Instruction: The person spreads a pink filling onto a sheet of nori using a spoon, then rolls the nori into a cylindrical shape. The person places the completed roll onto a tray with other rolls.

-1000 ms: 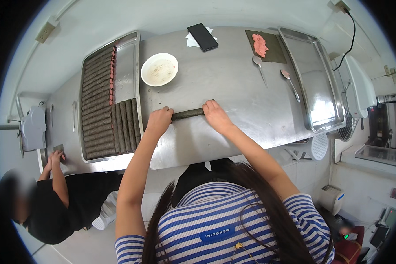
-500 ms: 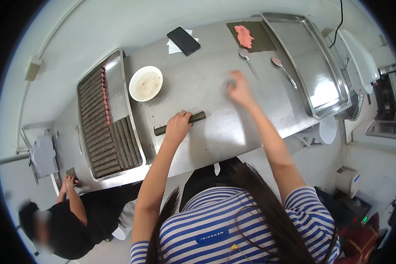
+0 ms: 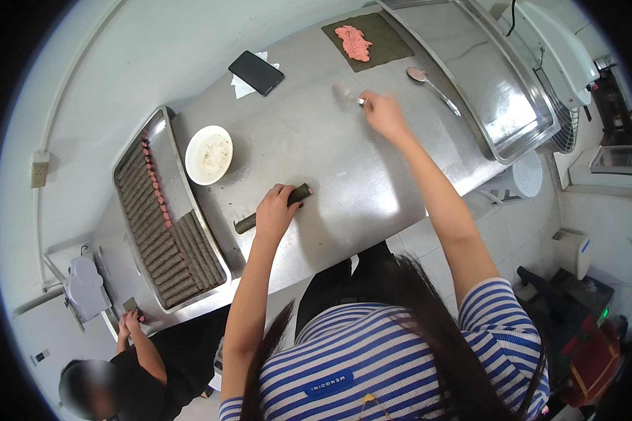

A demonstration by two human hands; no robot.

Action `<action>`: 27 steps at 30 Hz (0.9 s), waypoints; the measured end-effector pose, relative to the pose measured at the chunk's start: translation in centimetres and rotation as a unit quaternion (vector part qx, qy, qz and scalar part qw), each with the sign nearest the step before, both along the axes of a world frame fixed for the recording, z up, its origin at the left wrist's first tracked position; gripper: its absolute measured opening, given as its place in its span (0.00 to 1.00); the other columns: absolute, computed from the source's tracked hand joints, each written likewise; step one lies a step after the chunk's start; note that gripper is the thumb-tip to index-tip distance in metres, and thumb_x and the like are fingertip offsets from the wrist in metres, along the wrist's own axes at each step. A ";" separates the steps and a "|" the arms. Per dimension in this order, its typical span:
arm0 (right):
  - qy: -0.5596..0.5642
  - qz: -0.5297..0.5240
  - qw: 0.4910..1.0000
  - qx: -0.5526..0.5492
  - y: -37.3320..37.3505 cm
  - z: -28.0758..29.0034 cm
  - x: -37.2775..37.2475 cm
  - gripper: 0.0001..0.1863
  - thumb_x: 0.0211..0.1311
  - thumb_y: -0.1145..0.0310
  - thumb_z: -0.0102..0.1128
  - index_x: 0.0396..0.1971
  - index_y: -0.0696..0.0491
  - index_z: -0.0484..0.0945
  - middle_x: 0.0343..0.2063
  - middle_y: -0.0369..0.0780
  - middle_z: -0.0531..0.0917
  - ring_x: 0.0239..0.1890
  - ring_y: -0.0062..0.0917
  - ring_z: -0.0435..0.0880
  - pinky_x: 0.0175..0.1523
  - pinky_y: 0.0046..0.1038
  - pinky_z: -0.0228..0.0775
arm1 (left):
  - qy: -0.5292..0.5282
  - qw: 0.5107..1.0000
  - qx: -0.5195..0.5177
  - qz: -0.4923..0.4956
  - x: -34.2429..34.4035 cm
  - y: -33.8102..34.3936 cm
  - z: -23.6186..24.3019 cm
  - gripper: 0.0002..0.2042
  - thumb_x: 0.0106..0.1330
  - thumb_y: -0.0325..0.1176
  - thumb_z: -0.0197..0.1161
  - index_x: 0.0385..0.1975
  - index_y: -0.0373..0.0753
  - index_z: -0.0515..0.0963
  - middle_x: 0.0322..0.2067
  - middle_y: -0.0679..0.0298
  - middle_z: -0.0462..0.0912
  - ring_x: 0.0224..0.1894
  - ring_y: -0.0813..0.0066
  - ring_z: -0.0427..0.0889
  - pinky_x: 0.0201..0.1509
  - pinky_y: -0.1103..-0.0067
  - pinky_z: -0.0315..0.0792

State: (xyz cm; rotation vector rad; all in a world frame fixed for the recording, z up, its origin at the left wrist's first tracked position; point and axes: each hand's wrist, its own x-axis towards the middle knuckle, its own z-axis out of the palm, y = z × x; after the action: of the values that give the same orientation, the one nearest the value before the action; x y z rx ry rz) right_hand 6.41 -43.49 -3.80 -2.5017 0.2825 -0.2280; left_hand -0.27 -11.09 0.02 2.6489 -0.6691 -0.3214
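My left hand [image 3: 274, 210] is closed around a dark green seaweed roll [image 3: 246, 224] lying on the steel table; a bit of pink filling shows at its right end. Farther right, my right hand [image 3: 384, 116] grips a spoon [image 3: 343, 92] by its handle above the table, its bowl blurred by motion. Beyond it, a flat seaweed sheet [image 3: 393, 50] carries a patch of pink paste [image 3: 353, 43]. A second spoon [image 3: 435, 92], smeared with pink, rests to the right of my right hand.
At left, a metal tray [image 3: 225, 270] holds several rows of seaweed rolls [image 3: 163, 228]. A white bowl [image 3: 209, 156] with cloudy liquid and a black phone [image 3: 256, 72] on paper stand behind. Another metal tray [image 3: 463, 56] lies far right. A co-worker's hands [image 3: 130, 323] are at lower left.
My right hand has taken up the spoon that lay below the seaweed sheet. The roll under my left hand has turned slightly, showing its pink end. The whole view has shifted and tilted.
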 end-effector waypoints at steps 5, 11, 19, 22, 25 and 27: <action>0.137 0.153 0.977 0.057 4.6 4.8 -7.0 0.15 0.51 0.73 0.51 0.35 0.47 0.85 0.28 0.46 0.83 0.32 0.42 0.82 0.39 0.41 0.73 | 0.006 1.000 0.000 0.007 0.0 0.1 -0.4 0.16 0.53 0.32 0.69 0.43 0.41 0.78 0.40 0.62 0.80 0.41 0.58 0.80 0.43 0.67 0.75; 0.247 0.216 0.944 -0.039 6.9 5.8 -9.5 0.12 0.46 0.73 0.52 0.27 0.52 0.85 0.25 0.47 0.83 0.32 0.43 0.82 0.35 0.42 0.72 | -0.004 1.000 -0.028 0.011 -0.2 -0.7 -0.3 0.15 0.52 0.32 0.69 0.40 0.40 0.78 0.39 0.62 0.79 0.41 0.61 0.80 0.43 0.69 0.76; 0.242 0.243 0.938 -0.053 10.3 9.1 -8.2 0.09 0.47 0.71 0.56 0.24 0.58 0.83 0.25 0.49 0.83 0.33 0.44 0.83 0.36 0.41 0.74 | -0.014 0.999 -0.025 0.025 -0.3 -1.0 -0.8 0.15 0.52 0.32 0.70 0.40 0.41 0.80 0.40 0.61 0.81 0.39 0.57 0.81 0.42 0.67 0.75; 0.229 0.273 0.931 -0.078 11.3 10.2 -7.4 0.08 0.48 0.70 0.58 0.24 0.57 0.83 0.25 0.48 0.83 0.33 0.43 0.83 0.36 0.39 0.74 | -0.015 0.999 -0.031 0.027 -0.5 -1.0 -0.9 0.14 0.52 0.32 0.69 0.39 0.41 0.80 0.39 0.61 0.81 0.39 0.57 0.81 0.42 0.67 0.75; 0.218 0.293 0.928 -0.074 12.1 10.0 -6.4 0.07 0.46 0.73 0.56 0.22 0.59 0.82 0.25 0.49 0.83 0.32 0.45 0.83 0.34 0.42 0.74 | -0.021 0.999 -0.033 0.027 -0.5 -1.0 -1.0 0.13 0.52 0.32 0.69 0.39 0.41 0.80 0.39 0.61 0.81 0.38 0.57 0.81 0.42 0.67 0.75; 0.223 0.292 0.927 -0.079 12.6 10.5 -6.0 0.07 0.46 0.72 0.56 0.22 0.59 0.82 0.25 0.49 0.83 0.32 0.44 0.83 0.35 0.41 0.74 | -0.028 0.999 -0.030 0.024 -0.6 -1.1 -1.0 0.13 0.52 0.31 0.69 0.38 0.41 0.80 0.38 0.61 0.81 0.38 0.57 0.81 0.42 0.68 0.75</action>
State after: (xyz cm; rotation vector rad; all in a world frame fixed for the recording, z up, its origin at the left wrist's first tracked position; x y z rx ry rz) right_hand 0.44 -30.86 6.68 -2.6425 -0.3236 0.5856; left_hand -0.87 -12.20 -1.02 2.6199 -0.6208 -0.2108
